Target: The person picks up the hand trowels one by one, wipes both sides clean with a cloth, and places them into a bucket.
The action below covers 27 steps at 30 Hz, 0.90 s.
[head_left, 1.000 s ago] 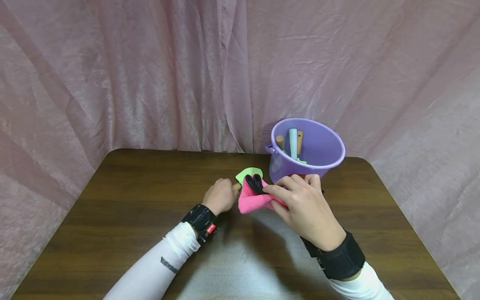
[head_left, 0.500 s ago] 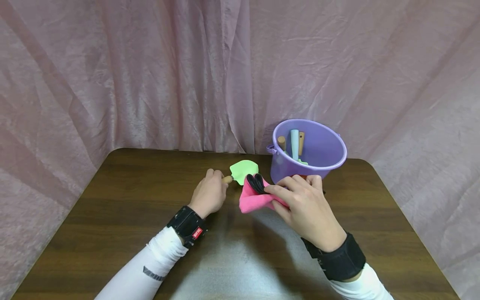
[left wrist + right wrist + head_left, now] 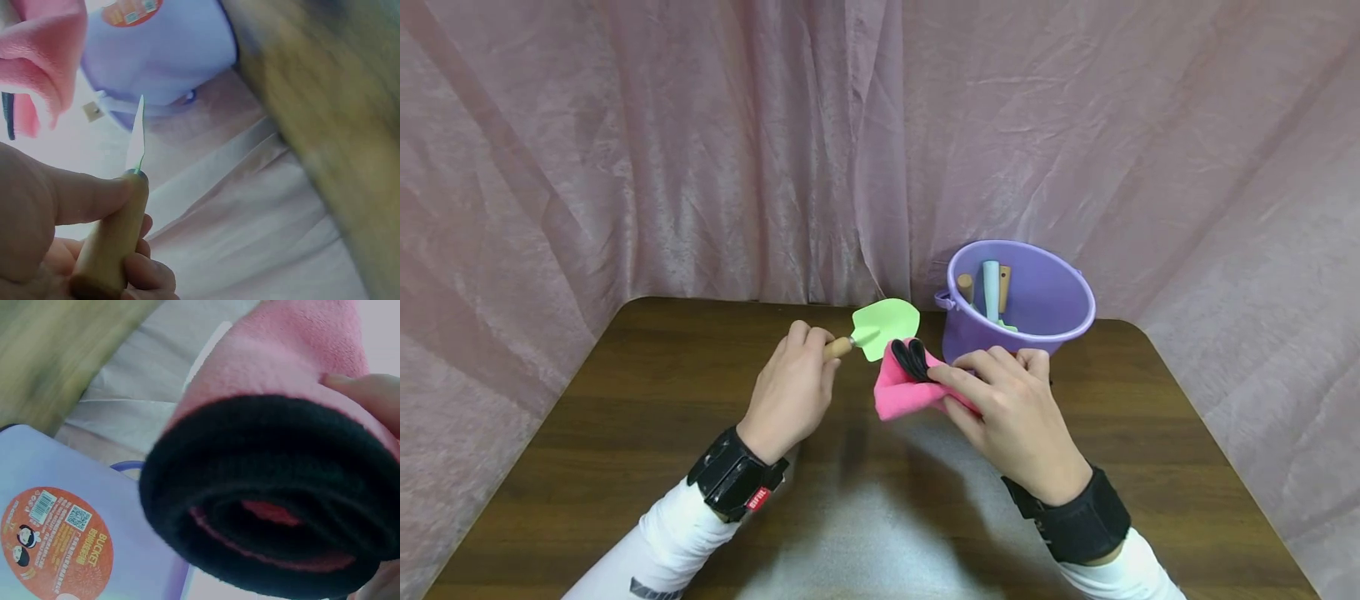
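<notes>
My left hand (image 3: 790,392) grips the wooden handle of a small trowel (image 3: 886,327) with a light green blade, which points right and away in the head view. In the left wrist view the thumb lies along the trowel's handle (image 3: 112,244) and the blade appears nearly edge-on. My right hand (image 3: 1015,421) pinches a rolled pink fleecy cloth (image 3: 904,397) with thick black edging, held just in front of a purple bucket (image 3: 1045,292). The right wrist view looks into the black-edged end of the cloth (image 3: 269,369). Its fold hides whether it is one piece or a pair.
Inside the bucket stand a light blue handle (image 3: 991,292) and two wooden handles (image 3: 966,288), near its left wall. An orange label (image 3: 56,544) is on its outside. The bucket sits near the far edge of the wooden table (image 3: 625,400), before a pink curtain (image 3: 737,150).
My left hand has drawn left and lifted, still gripping the trowel. Its green blade, partly covered by the cloth before, now shows more fully. The right hand and cloth have hardly moved.
</notes>
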Each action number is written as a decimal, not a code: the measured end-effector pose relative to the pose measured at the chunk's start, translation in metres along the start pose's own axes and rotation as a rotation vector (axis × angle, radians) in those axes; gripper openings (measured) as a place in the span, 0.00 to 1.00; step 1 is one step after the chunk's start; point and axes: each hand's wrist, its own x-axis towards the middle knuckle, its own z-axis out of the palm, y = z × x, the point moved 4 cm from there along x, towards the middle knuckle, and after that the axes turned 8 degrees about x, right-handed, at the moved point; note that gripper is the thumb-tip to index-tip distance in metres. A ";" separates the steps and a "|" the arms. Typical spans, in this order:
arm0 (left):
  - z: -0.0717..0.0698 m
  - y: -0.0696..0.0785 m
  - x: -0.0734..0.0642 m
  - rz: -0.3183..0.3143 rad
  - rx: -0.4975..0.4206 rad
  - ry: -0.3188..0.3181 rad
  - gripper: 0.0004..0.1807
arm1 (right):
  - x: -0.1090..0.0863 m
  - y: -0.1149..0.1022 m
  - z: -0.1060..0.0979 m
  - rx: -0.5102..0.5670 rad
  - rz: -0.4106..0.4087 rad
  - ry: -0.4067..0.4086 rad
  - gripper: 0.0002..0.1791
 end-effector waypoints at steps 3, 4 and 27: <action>-0.011 0.004 -0.003 0.034 0.010 0.049 0.12 | 0.001 -0.001 -0.002 0.006 -0.010 0.026 0.17; -0.015 0.005 -0.004 0.047 0.014 0.063 0.12 | 0.002 -0.001 -0.002 0.007 -0.015 0.037 0.16; -0.039 0.034 -0.035 0.299 0.007 0.180 0.16 | 0.011 -0.020 -0.013 0.014 -0.192 0.307 0.11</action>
